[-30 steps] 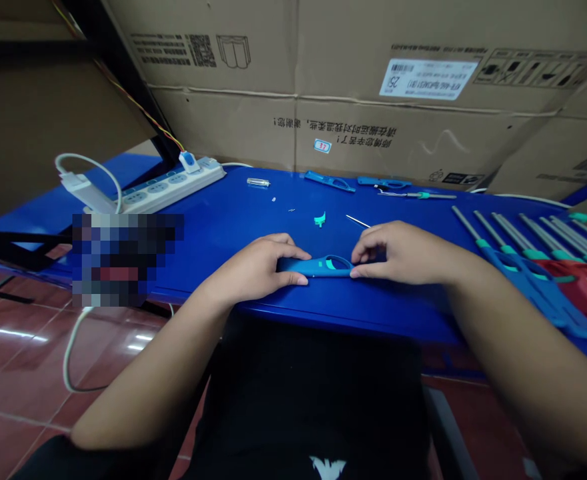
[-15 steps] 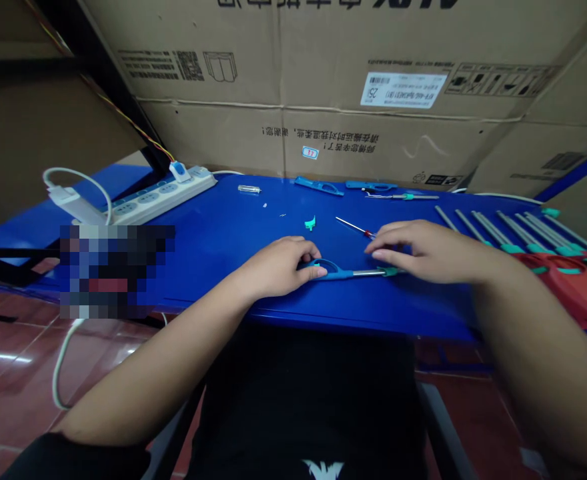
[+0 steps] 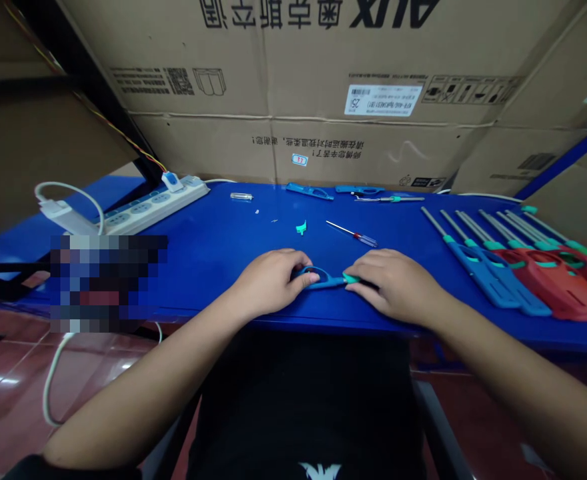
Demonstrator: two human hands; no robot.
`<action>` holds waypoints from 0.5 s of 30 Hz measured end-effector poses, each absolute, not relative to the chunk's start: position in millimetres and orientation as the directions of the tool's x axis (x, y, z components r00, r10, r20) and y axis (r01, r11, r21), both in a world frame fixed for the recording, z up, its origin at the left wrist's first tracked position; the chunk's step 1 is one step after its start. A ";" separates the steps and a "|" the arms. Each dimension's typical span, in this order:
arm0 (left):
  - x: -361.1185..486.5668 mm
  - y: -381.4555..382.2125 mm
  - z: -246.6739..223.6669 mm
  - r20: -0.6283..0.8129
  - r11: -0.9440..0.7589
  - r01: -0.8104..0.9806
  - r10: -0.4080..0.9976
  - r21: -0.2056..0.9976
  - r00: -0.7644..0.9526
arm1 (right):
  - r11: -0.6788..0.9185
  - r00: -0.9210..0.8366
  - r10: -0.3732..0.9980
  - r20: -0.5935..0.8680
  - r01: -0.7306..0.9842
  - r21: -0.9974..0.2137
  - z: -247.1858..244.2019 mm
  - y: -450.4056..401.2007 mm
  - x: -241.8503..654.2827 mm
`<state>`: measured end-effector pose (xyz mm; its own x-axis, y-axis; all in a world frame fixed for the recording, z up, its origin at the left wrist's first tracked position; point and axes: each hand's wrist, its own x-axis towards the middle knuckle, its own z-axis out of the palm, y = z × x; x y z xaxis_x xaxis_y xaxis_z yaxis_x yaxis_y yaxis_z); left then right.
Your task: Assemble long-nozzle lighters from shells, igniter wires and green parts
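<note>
Both your left hand and your right hand sit on a blue plastic utility lighter, lying near the front edge of the blue tabletop with its long axis running almost side to side. Its looped handle is on your left, pinched between curled fingers and thumb; its teal tip points right, into your right hand (those fingers hide the end, so pinching or merely resting can't be told). Just beyond lie a red-handled screwdriver and a teal plastic part.
</note>
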<state>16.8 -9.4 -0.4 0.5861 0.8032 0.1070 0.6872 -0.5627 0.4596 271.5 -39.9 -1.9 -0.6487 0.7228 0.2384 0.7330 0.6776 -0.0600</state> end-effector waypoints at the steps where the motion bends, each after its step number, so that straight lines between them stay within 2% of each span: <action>1: 18.2 -10.0 1.0 0.107 -0.544 0.707 0.820 0.452 0.563 | 0.698 -0.665 0.700 0.261 0.715 -0.050 -2.2 -40.7 266.5; 7: 28.9 -22.4 1.2 0.190 -0.523 0.775 0.852 0.355 0.487 | 0.717 -0.696 0.642 0.322 0.694 0.069 0.9 -49.0 249.2; 15: 35.5 -35.8 -12.4 0.269 -0.514 0.794 0.855 0.324 0.443 | 0.711 -0.705 0.614 0.356 0.689 0.138 -2.9 -61.3 242.9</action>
